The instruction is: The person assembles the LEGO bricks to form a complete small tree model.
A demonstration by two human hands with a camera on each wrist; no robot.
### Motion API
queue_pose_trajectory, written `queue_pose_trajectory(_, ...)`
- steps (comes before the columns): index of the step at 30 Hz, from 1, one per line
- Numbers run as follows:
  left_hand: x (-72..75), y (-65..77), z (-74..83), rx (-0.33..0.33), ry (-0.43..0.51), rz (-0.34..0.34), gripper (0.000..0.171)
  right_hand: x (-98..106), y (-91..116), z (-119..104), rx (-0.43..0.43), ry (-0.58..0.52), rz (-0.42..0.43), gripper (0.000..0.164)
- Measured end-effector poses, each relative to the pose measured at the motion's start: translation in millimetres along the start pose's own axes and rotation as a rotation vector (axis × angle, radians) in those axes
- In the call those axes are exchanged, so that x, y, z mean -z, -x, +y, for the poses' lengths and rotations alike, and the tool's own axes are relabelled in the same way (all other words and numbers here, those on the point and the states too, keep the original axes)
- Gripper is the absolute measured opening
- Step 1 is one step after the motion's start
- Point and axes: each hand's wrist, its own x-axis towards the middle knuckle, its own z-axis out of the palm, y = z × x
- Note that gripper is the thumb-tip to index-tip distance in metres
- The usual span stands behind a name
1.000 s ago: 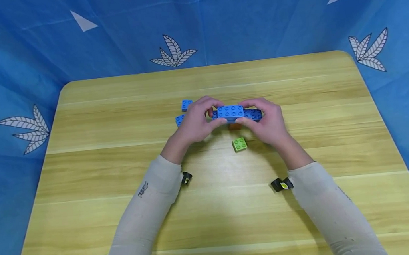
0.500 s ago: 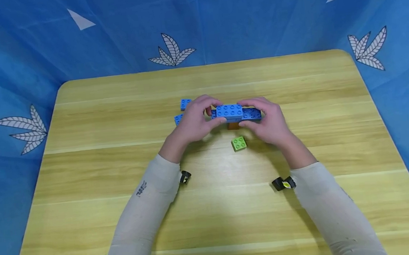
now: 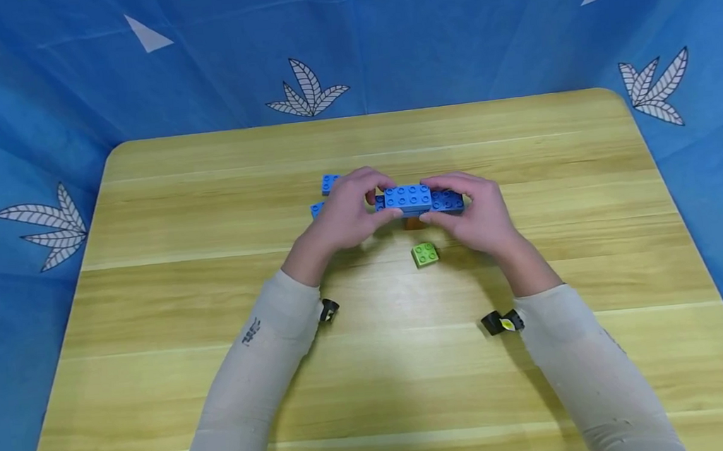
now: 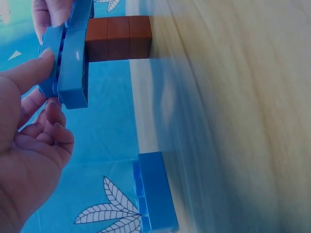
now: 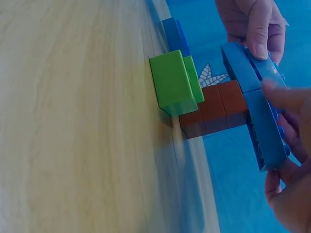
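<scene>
A blue top brick [image 3: 407, 198] lies across lower blue bricks [image 5: 267, 128], placed end to end on a stack of brown bricks [image 4: 119, 38] that stands on the table. My left hand [image 3: 350, 212] pinches the left end of the top brick, its thumb [image 4: 36, 70] on the near side. At the other end, my right hand [image 3: 478, 213] holds the same brick between thumb and index finger. Other right fingers touch the outer end of a lower blue brick in the right wrist view. A thin gap shows between the top brick and the layer under it.
A small lime-green brick [image 3: 425, 254] sits on the wooden table [image 3: 386, 379] in front of the stack. Two blue bricks lie left of it, one farther back [image 3: 329, 183] and one nearer [image 3: 316, 209], partly hidden by the left hand. A blue cloth [image 3: 448, 34] hangs behind.
The right thumb has shifted slightly to the right at the front of the top brick. Left hand and bricks look the same; the head view moves only a little.
</scene>
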Motion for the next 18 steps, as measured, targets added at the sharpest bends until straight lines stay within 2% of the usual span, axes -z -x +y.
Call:
queue_pose_trajectory(10,-4.2,0.7,-1.9,-0.034,0.023,0.052,0.036,-2.3,0.4,2.0,0.001,-0.067,0.026,0.038)
queue_pose_trajectory(18,-9.3,2.1,-6.3,-0.045,0.069,0.092,0.036,-3.4,1.5,-0.3,-0.016,-0.072,0.023,0.036)
